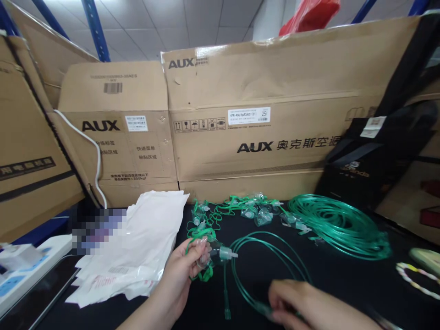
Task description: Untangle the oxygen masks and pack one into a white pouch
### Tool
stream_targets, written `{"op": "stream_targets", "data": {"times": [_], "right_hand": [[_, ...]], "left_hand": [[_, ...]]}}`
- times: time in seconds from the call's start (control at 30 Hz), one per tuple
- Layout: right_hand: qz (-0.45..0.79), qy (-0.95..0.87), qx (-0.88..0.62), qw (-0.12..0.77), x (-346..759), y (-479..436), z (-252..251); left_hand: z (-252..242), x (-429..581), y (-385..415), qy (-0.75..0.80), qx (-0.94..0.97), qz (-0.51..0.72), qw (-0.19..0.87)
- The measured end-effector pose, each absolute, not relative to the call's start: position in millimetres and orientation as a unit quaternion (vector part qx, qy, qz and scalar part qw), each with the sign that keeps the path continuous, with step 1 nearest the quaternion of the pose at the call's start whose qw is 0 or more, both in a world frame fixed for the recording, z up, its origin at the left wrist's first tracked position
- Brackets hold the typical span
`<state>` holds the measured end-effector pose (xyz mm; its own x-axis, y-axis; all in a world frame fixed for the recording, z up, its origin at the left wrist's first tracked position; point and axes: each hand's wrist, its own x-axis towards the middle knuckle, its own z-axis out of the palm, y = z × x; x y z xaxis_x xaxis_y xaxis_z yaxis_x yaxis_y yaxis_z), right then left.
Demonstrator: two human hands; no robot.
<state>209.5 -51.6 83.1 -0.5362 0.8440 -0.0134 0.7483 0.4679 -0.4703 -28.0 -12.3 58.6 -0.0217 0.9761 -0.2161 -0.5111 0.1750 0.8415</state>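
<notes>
Left hand (187, 272) grasps a clear mask (216, 255) — right hand (309, 305) pinches its green tubing (261, 233).

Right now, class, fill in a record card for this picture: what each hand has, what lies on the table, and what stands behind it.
Left hand: pinches a clear mask with a green strap
Right hand: rests on the green tube loop; blurred, grip unclear
Table: black; carries a pile of masks, a tubing coil and white bags
Behind: cardboard boxes printed AUX, and a black bag on the right
</notes>
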Motion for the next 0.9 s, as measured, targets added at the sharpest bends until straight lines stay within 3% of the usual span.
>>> {"op": "stream_targets", "data": {"times": [0.2, 0.3, 0.57, 0.73, 0.9], "right_hand": [[0.288, -0.79, -0.427, 0.331, 194, 10, 110], [0.306, -0.757, -0.431, 0.384, 183, 14, 91], [0.353, -0.738, -0.419, 0.393, 170, -9, 69], [0.371, -0.74, -0.401, 0.392, 170, -8, 70], [0.308, -0.779, -0.395, 0.378, 170, -13, 67]], "left_hand": [[70, -31, -16, 0.416, 0.35, 0.658, 0.522], [71, -35, -13, 0.407, 0.304, 0.666, 0.546], [61, -33, -10, 0.365, 0.255, 0.612, 0.654], [63, -31, -13, 0.384, 0.274, 0.608, 0.638], [66, -30, -17, 0.411, 0.321, 0.614, 0.592]]}}
